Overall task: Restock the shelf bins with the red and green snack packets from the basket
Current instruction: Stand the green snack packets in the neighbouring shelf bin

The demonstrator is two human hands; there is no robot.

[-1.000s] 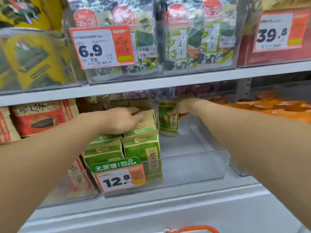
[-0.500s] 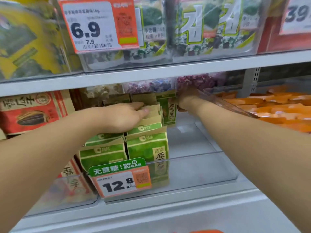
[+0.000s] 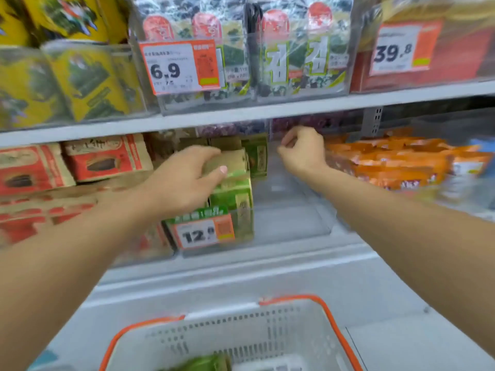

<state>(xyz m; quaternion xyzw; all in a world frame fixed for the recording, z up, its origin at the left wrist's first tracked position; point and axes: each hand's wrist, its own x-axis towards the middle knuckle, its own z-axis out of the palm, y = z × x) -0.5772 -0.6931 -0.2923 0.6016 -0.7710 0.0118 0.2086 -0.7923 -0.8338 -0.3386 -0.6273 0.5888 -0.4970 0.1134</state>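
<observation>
1. Shelf bin (image 3: 294, 226): clear plastic, smooth, faintly glossy.
2. Green snack packets (image 3: 235, 194): matt, paper-like tops.
3. Basket (image 3: 241, 341): grey perforated plastic with an orange rim.
4. Shelf edge (image 3: 267, 111): smooth, painted grey, looks metal.
5. Seaweed packs (image 3: 302, 52): glossy film.

Price tag (image 3: 180, 66) on the upper clear bin: 6.9. Price tag (image 3: 402, 48) on the upper-right bin: 39.8. Price tag (image 3: 203, 231) on the green packets' bin (image 3: 292, 223) — 12, last digit blurred. Seaweed packs (image 3: 300, 60) — large white Korean character; other print unreadable.
</observation>
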